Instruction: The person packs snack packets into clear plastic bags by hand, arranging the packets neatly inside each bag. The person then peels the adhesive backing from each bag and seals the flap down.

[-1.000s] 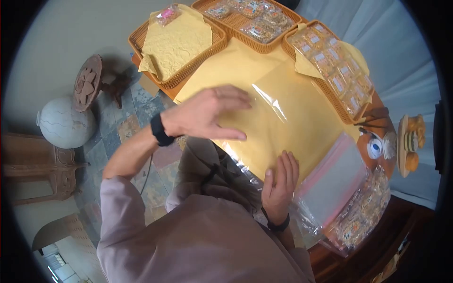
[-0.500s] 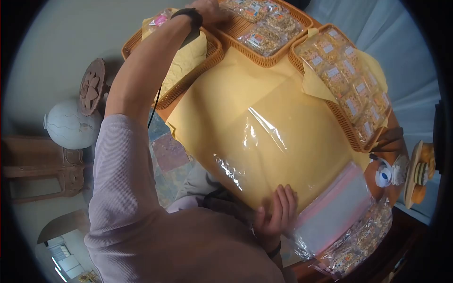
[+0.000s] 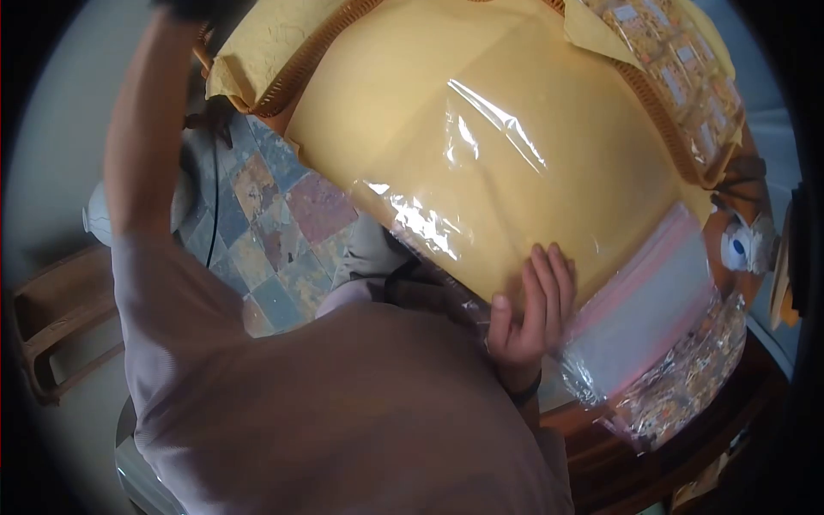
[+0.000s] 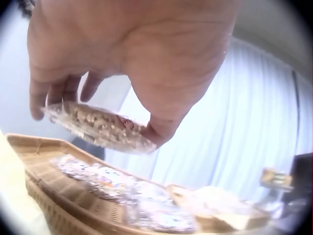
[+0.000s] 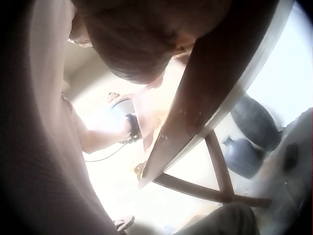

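- Clearly, the left hand [image 4: 137,54] is clamped on a clear-wrapped packet of nutty pieces [image 4: 98,127], thumb at one end and fingers at the other.
- That packet hangs tilted in the air, above and apart from a wicker basket [image 4: 54,205], where other wrapped packets [image 4: 107,181] lie; a pale curtain [image 4: 195,132] hangs behind.
- In the head view the left hand is beyond the top edge; only its arm and a dark wristband [image 3: 184,9] show.
- The right hand [image 3: 532,309] rests by the near edge of a clear plastic sheet [image 3: 506,197], its fingers fairly straight and close together, the thumb apart, nothing gripped.
- Under the plastic lies a broad yellow sheet [image 3: 369,103].
- Just beside the right hand is a stack of pink-edged clear bags [image 3: 644,309], with a heap of wrapped snacks [image 3: 687,378] next to it.
- The right wrist view is too dark for its fingers to be told.
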`<state>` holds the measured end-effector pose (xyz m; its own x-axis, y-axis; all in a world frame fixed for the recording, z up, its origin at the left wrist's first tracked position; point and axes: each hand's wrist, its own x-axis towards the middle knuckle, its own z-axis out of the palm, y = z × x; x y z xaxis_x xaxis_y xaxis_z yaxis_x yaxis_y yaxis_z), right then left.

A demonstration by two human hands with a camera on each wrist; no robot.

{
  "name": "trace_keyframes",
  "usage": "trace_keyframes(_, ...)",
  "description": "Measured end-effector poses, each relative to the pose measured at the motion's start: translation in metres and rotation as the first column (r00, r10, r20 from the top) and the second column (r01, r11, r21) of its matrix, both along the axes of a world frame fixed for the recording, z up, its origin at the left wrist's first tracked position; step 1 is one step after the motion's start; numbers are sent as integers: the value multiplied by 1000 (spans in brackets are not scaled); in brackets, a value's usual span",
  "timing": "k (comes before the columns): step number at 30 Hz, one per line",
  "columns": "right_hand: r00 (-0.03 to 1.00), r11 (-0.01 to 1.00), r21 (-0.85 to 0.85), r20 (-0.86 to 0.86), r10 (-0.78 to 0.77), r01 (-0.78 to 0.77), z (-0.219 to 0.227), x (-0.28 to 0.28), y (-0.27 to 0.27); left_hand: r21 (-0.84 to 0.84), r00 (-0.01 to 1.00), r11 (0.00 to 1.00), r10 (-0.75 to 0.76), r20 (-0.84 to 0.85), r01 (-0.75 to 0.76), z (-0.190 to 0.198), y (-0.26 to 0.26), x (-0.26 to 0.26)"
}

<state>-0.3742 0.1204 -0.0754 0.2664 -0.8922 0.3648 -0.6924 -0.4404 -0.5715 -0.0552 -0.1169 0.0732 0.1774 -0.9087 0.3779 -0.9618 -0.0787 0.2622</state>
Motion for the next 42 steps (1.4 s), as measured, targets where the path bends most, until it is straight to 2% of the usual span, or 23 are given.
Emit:
trace_keyframes(1, 1000, 1000, -13, 14, 0, 0, -1, 0, 0, 194, 971, 961, -162, -173, 195, 18, 8, 20)
trace_keyframes(2, 1000, 1000, -18, 10, -6, 6, -2, 0, 0, 340, 889, 849, -278, -364, 405, 38, 15, 40)
trace_keyframes(3, 1000, 1000, -18, 6, 7, -7, -2, -1, 0, 435, 865, 781, -258, -430, 449, 48, 44, 25)
trace_keyframes(4, 1000, 1000, -17, 1, 21, -21, -3, -1, 1, 308, 764, 717, -480, -431, 625, 42, 81, 7)
trace_keyframes(5, 1000, 1000, -16, 10, 20, -20, -3, -1, 1, 321, 793, 754, -413, -447, 573, 14, 107, 53)
trace_keyframes(6, 1000, 1000, -25, 1, 16, -15, -4, -1, 1, 386, 650, 523, -613, -450, 760, 22, 126, 40)
trace_keyframes(7, 1000, 999, -35, 8, 11, -11, -6, 0, 1, 357, 519, 379, -660, -543, 854, 20, 144, 27)
trace_keyframes(8, 1000, 999, -44, 15, 7, -6, -7, 0, 1, 295, 436, 321, -657, -615, 900, 4, 170, 17)
trace_keyframes(10, 1000, 998, -60, 14, 3, -2, -6, 2, 2, 406, 486, 268, -533, -693, 874, -11, 208, -9)
trace_keyframes(11, 1000, 999, -42, 26, -7, 9, -5, 2, 3, 447, 545, 318, -561, -622, 837, -16, 222, -23)
trace_keyframes(12, 999, 999, -24, 38, -19, 20, -4, 3, 3, 434, 537, 320, -568, -624, 842, -26, 229, -34)
trace_keyframes(14, 999, 999, -27, 31, -20, 21, -5, 2, 4, 449, 685, 522, -616, -390, 725, -48, 236, -53)
trace_keyframes(15, 999, 999, -26, 38, -21, 22, -5, 2, 3, 436, 677, 523, -625, -389, 733, -58, 236, -60)
trace_keyframes(17, 1000, 999, -32, 18, -23, 24, -3, 4, 2, 349, 770, 686, -579, -268, 638, -75, 234, -73)
trace_keyframes(20, 1000, 999, -42, -15, -19, 18, -2, 4, 3, 213, 778, 760, -540, -320, 615, -96, 230, -88)
trace_keyframes(23, 999, 998, -61, -30, -16, 14, -3, 6, 4, 60, 776, 791, -578, -251, 608, -120, 227, -105)
trace_keyframes(27, 1000, 997, -79, -16, -22, 21, -4, 8, 5, 25, 770, 787, -595, -230, 616, -131, 217, -118)
trace_keyframes(30, 998, 996, -92, -54, -11, 6, -6, 8, 6, 64, 845, 847, -515, -142, 527, -133, 200, -120)
trace_keyframes(32, 997, 996, -93, -79, -15, 8, -5, 10, 7, 5, 917, 929, -365, -164, 370, -142, 189, -123)
trace_keyframes(35, 995, 996, -93, -102, -13, 4, -6, 10, 6, -49, 841, 874, -479, -252, 483, -135, 201, -130)
trace_keyframes(38, 995, 996, -94, -102, -13, 3, -6, 9, 6, -46, 752, 767, -638, -168, 640, -143, 219, -130)
trace_keyframes(40, 994, 996, -91, -107, -13, 3, -5, 8, 7, -11, 707, 725, -676, -209, 689, -144, 218, -128)
trace_keyframes(42, 995, 997, -68, -103, 14, -21, -5, 8, 7, 138, 733, 720, -675, -89, 680, -141, 212, -129)
